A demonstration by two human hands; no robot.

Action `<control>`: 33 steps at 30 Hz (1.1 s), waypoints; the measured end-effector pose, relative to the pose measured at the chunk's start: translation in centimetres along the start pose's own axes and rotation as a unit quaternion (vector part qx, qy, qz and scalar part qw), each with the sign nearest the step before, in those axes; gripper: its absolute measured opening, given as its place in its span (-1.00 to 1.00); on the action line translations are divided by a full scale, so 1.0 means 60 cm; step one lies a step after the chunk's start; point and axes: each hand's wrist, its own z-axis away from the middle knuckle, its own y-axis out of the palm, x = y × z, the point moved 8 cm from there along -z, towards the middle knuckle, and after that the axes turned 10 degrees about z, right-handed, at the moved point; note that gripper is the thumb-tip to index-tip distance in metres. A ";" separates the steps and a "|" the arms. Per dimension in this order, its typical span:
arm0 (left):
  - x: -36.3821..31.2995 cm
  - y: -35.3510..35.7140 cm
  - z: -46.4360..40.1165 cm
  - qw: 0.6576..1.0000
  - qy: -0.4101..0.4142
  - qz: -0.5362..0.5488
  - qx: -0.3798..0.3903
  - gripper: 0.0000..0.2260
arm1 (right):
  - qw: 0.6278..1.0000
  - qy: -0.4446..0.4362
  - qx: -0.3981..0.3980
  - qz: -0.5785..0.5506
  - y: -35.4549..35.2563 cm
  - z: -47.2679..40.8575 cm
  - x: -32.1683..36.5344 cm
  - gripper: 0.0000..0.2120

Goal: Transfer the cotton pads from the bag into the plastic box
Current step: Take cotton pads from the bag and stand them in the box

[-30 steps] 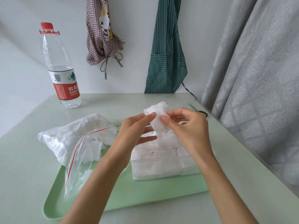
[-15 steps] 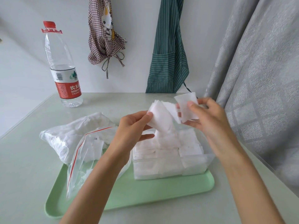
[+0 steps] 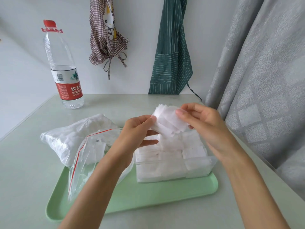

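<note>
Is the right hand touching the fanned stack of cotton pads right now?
Touching. The head view shows the right hand pressing its fingertips onto the top of the fanned cotton pads, while the left hand pinches their other end, above the plastic box.

fluffy cotton pads (image 3: 168, 123), clear plastic box (image 3: 173, 169)

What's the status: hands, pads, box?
Left hand and right hand pinch a fanned pad stack above the plastic box. Box nearly full. Nothing blocking.
</note>
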 end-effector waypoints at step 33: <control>0.011 0.045 0.015 0.988 -0.079 0.133 0.027 -0.86 | 0.926 -0.141 -0.218 0.272 -0.042 0.037 0.027 -0.90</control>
